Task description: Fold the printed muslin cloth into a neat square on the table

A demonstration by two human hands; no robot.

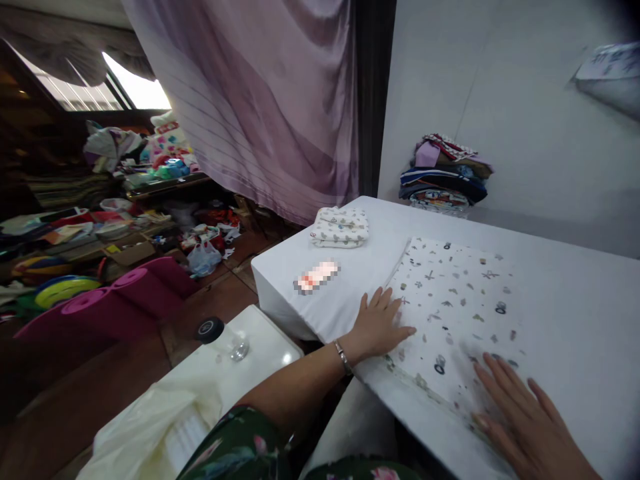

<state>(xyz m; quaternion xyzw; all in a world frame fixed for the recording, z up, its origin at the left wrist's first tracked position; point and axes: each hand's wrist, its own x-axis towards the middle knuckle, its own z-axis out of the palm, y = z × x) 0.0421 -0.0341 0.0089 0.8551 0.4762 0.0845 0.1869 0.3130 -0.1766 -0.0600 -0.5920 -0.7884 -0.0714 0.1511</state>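
Observation:
A white cloth printed with small figures (450, 300) lies spread flat near the front edge of the table. At its left edge rests my left hand (379, 325), fingers spread and palm down, wearing a bracelet at the wrist. Over the near right part of the cloth is my right hand (525, 413), flat with its fingers apart and slightly blurred. Neither hand grips anything. Farther back on the table sits a folded printed cloth (340, 228). A small pixelated item (317, 276) lies between that bundle and the table's left edge.
The table (565, 307) has a white cover. Left of it, a lower white surface (265, 333) bears a clear bottle with a black cap (210, 329) and a pale bag (155, 420). Folded clothes (445, 173) are stacked by the wall. Rolled pink mats (110, 300) lie on the floor.

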